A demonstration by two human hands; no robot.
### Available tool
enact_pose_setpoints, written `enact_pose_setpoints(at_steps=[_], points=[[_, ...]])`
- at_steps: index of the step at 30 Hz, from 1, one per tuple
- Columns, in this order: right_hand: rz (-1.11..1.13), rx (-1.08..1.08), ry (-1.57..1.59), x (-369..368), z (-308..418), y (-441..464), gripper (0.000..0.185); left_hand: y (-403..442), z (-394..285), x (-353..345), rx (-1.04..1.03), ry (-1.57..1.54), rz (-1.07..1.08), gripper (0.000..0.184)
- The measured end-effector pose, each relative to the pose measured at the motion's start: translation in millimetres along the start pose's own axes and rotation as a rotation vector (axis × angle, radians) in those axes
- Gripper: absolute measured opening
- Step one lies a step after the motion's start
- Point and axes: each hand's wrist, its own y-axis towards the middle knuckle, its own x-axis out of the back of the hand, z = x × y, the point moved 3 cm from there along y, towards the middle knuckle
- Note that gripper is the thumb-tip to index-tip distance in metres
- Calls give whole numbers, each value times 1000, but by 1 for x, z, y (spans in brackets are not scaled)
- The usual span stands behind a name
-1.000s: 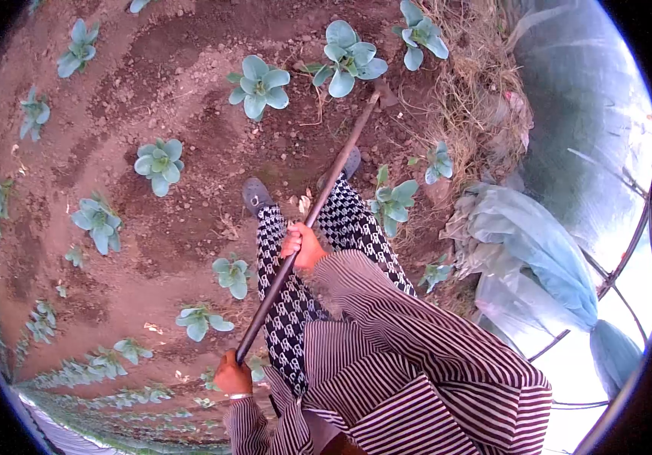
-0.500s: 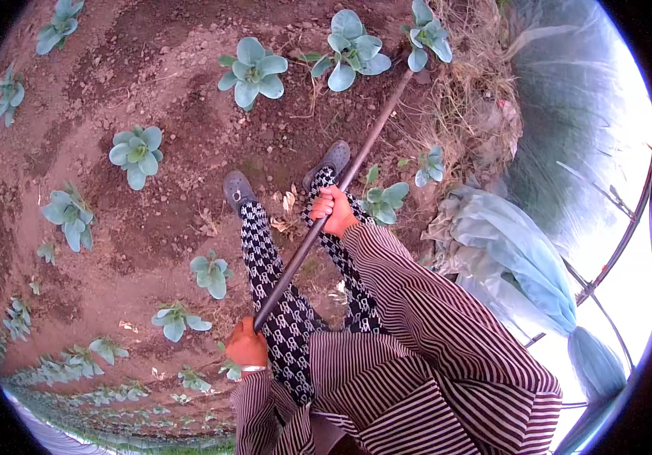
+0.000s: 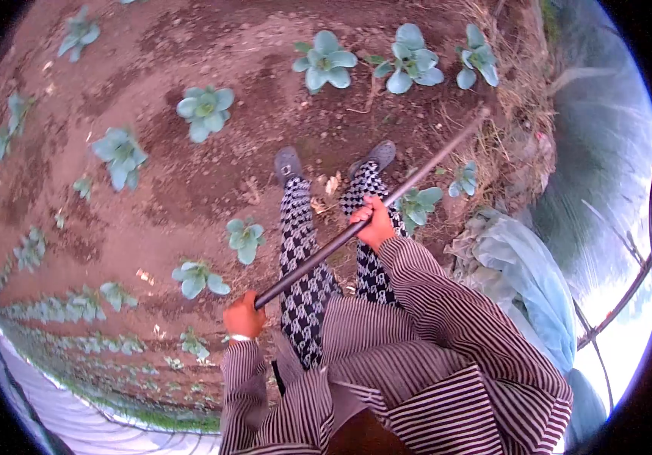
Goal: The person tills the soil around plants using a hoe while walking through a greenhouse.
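A long-handled garden tool point(image 3: 318, 256) slants across my legs, its far end blurred over the soil at the upper right, so its head cannot be made out. My left hand point(image 3: 244, 317) is closed round the butt end, by my left thigh. Further up the shaft, my right hand point(image 3: 372, 223) grips it in front of my right shin. Two small leafy plants point(image 3: 420, 205) grow just beside the shaft on the right. Beyond its far end stands a row of larger blue-green plants point(image 3: 411, 61).
My grey clogs point(image 3: 289, 164) stand on bare brown soil point(image 3: 152, 197). More seedlings point(image 3: 246, 240) grow to the left, in rows. Along the right lie dry grass point(image 3: 523, 98), bunched plastic sheeting point(image 3: 523, 262) and a greenhouse wall with a curved pole point(image 3: 622, 303).
The tool's far end has lifted from the soil beside the upper plants and swung lower right. Both hands keep their hold. The view has shifted, so plants and feet appear further right.
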Motion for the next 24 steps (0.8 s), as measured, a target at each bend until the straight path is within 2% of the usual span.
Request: enact_pose_setpoints(at_steps=[2,5,8,9,13,17,20,22,24], points=[[48,-7,-44,-3,-13,-16,32,-6,28,-10,-1,-95,-7,24],[38,2,-53,-10,-24,-60,31,-37,25,17,3,-70,-17,25],[56,12,-48,-16,-32,-89,30,-71,18,46,-29,-118,-192,26],[72,-31,-16,-20,-36,-98,29,-79,15,53,-6,-50,-219,26],[64,-106,-18,-27,-58,-119,28,-115,13,70,3,-97,-328,25],[236,-198,-170,-33,-76,-147,27,-164,28,46,49,-148,-163,22],[370,-190,-283,-52,-76,-156,25,-187,4,51,189,-269,-72,22],[457,-70,-365,-66,-69,-140,23,-186,-12,34,217,-279,-19,22],[371,23,-410,-80,-59,-145,21,-188,-32,22,188,-306,0,23]])
